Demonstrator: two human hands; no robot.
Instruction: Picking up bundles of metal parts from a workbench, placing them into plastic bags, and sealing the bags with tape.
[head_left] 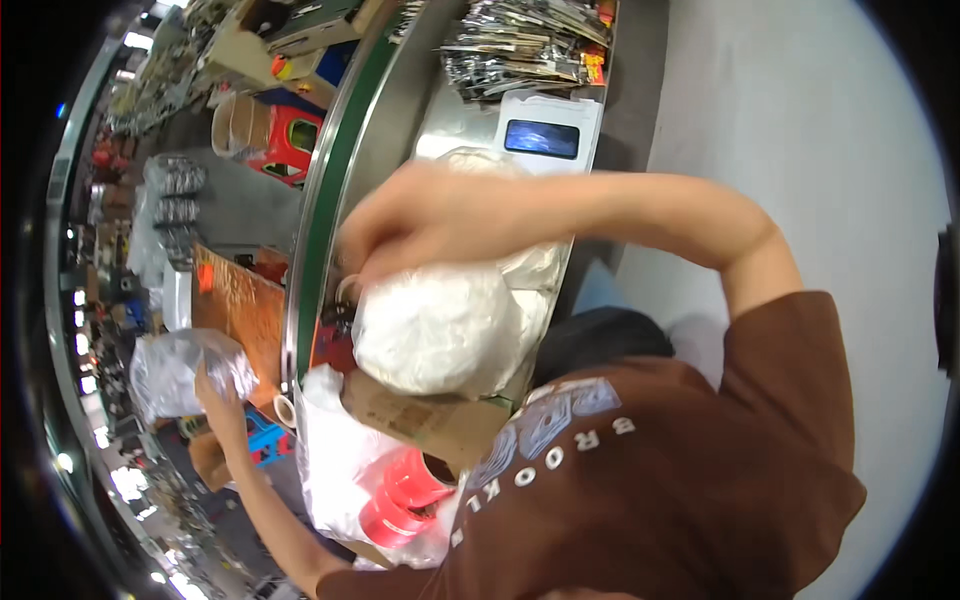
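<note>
My left hand (219, 402), at the end of a long reach to the lower left, has its fingers closed on a crumpled clear plastic bag (165, 375). The bag is beside an orange-brown board (245, 320). Above the bench my right hand (405, 222) is smeared by motion. Its fingers look curled, but whether anything is in them does not show. Just below it bulges a large white plastic bundle (435, 335), rounded and wrinkled. A cardboard flap (425, 415) is against the bundle's lower side.
A phone (542, 139) lies on a white box at the top, near a pile of shiny flat packets (520, 45). Red containers (405, 495) stand by white plastic sheeting (335, 460). A tape roll (285, 410) is near the green-edged bench rim (325, 195). Beyond is a red stool (290, 140).
</note>
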